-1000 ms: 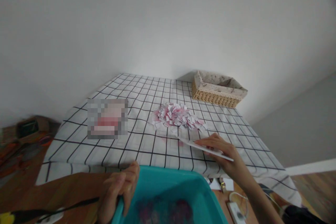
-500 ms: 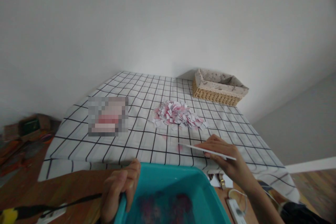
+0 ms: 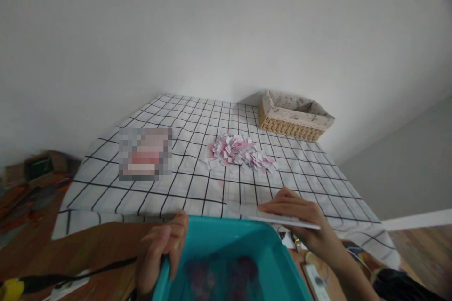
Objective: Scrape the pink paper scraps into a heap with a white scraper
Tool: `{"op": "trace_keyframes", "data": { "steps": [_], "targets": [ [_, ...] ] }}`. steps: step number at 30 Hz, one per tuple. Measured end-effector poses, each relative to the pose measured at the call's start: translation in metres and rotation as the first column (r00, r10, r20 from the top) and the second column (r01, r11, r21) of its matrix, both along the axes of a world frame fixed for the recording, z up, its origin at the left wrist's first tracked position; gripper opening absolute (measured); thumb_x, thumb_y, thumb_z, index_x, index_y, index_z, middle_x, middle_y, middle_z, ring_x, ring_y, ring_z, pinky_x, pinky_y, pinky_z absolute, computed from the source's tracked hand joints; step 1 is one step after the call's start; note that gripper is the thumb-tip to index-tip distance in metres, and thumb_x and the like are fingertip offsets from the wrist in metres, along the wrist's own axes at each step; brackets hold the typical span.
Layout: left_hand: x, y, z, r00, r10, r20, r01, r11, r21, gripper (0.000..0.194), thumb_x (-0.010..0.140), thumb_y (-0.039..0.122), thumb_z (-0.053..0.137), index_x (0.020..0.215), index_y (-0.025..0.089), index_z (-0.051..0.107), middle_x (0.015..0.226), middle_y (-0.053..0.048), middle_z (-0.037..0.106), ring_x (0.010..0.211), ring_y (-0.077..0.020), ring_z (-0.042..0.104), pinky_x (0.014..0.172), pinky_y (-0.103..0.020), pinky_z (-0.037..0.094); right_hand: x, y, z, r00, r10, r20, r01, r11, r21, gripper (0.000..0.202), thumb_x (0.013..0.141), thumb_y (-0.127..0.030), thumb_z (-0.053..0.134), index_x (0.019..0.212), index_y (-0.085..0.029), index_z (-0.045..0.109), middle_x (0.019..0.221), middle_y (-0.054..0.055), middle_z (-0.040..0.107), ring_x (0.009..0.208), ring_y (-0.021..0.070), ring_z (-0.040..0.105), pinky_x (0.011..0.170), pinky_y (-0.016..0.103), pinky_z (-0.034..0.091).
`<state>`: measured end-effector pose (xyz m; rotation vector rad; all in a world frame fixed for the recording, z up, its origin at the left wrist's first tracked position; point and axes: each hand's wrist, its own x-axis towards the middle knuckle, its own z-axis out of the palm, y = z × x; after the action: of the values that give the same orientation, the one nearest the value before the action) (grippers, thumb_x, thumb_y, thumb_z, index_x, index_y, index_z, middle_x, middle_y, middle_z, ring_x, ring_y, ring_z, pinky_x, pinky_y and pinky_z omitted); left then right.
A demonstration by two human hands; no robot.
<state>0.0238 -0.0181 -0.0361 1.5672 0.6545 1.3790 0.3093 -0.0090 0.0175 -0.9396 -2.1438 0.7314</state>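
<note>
My left hand (image 3: 167,244) is closed over the left rim of a teal plastic tub (image 3: 229,228), fingers curled round the edge. Inside the tub lie blurred reddish-purple pieces (image 3: 243,270). My right hand (image 3: 296,209) grips a thin, flat white card (image 3: 282,219), held nearly level at the table's front edge, just above the tub's far rim. Beyond it, a heap of small pink and white paper scraps (image 3: 240,150) lies on the checked tablecloth (image 3: 190,193).
A fabric-lined wicker basket (image 3: 293,127) stands at the back right against the wall. On the left of the table is a pixelated item (image 3: 145,154). Below right lies a white power strip (image 3: 316,282); below left, a black cord (image 3: 106,270). A cardboard box (image 3: 42,167) sits on the floor.
My right hand has drawn the card toward me, from the tablecloth to the table edge by the tub. The pink smudge in front of the card is gone from sight. My left hand stays put.
</note>
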Motion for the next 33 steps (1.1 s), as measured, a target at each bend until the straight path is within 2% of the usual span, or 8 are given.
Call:
{"op": "trace_keyframes", "data": {
  "steps": [5,11,16,21,23,26,30,33],
  "targets": [
    [0.004,-0.003,0.0,1.0,0.02,0.007,-0.02,1.0,-0.001,0.061,0.096,0.023,0.016,0.039,0.016,0.036,0.037,0.004,0.041,0.04,-0.0114,0.039,0.065,-0.035,0.035,-0.002,-0.005,0.007,0.996,0.047,-0.077,-0.053,0.995,-0.085,0.024,0.09,-0.031,0.049,0.099,-0.021,0.068,0.085,0.007,0.069,0.076,0.0197,0.058,0.07,0.037,0.044],
    [0.006,-0.005,0.002,0.998,0.067,0.007,-0.067,0.998,-0.009,0.062,0.096,0.026,0.017,0.038,0.016,0.034,0.035,0.004,0.04,0.039,-0.0118,0.039,0.061,-0.035,0.033,-0.01,0.008,0.009,0.978,-0.185,-0.093,0.186,0.983,-0.001,0.015,0.086,-0.02,0.053,0.077,-0.02,0.065,0.069,0.002,0.062,0.067,0.0165,0.052,0.065,0.032,0.043],
    [0.004,-0.004,0.004,0.998,0.052,-0.026,-0.053,0.999,-0.014,0.063,0.096,0.026,0.016,0.038,0.016,0.035,0.036,0.003,0.041,0.039,-0.0119,0.039,0.066,-0.036,0.034,-0.021,0.022,0.006,0.978,-0.207,0.006,0.205,0.974,0.1,0.016,0.087,-0.02,0.051,0.089,-0.021,0.067,0.072,0.004,0.065,0.069,0.0173,0.052,0.063,0.032,0.045],
    [0.001,-0.003,0.004,0.998,0.04,-0.052,-0.042,0.999,-0.028,0.064,0.097,0.027,0.016,0.037,0.015,0.035,0.036,0.003,0.042,0.039,-0.0116,0.04,0.064,-0.036,0.034,-0.021,0.024,0.003,0.961,-0.275,0.003,0.271,0.95,0.155,0.018,0.087,-0.02,0.051,0.09,-0.021,0.069,0.068,0.004,0.063,0.068,0.0174,0.052,0.059,0.03,0.046],
    [0.0,-0.002,0.004,0.998,0.027,-0.065,-0.029,0.999,-0.017,0.064,0.097,0.028,0.015,0.038,0.015,0.036,0.036,0.003,0.041,0.04,-0.0117,0.041,0.064,-0.035,0.035,-0.017,0.024,0.002,0.964,-0.267,0.021,0.259,0.95,0.175,0.02,0.087,-0.019,0.05,0.095,-0.021,0.069,0.068,0.003,0.064,0.069,0.0173,0.053,0.06,0.031,0.046],
    [-0.001,-0.001,0.004,0.996,-0.011,-0.089,0.011,1.0,0.0,0.063,0.097,0.028,0.015,0.039,0.016,0.038,0.037,0.003,0.045,0.042,-0.012,0.044,0.065,-0.035,0.037,-0.013,0.025,-0.001,0.976,-0.209,0.06,0.195,0.964,0.178,0.024,0.088,-0.017,0.049,0.104,-0.022,0.066,0.081,0.004,0.068,0.073,0.0175,0.054,0.065,0.033,0.046],
    [0.002,-0.002,0.003,0.998,0.05,-0.038,-0.051,0.998,-0.039,0.064,0.097,0.028,0.017,0.037,0.016,0.035,0.035,0.003,0.043,0.04,-0.0114,0.042,0.066,-0.034,0.038,-0.008,0.021,-0.003,0.993,-0.09,0.073,0.08,0.988,0.13,0.028,0.09,-0.021,0.047,0.112,-0.022,0.063,0.101,0.007,0.069,0.083,0.0205,0.055,0.072,0.037,0.047],
    [0.002,-0.004,0.002,0.997,0.061,-0.038,-0.062,0.997,-0.037,0.065,0.096,0.029,0.019,0.034,0.016,0.034,0.034,0.003,0.041,0.038,-0.0109,0.04,0.067,-0.034,0.039,-0.007,0.019,-0.004,0.998,-0.033,0.058,0.027,0.994,0.105,0.027,0.09,-0.023,0.046,0.111,-0.021,0.063,0.101,0.007,0.069,0.086,0.0214,0.057,0.078,0.04,0.046]
  ]
}}
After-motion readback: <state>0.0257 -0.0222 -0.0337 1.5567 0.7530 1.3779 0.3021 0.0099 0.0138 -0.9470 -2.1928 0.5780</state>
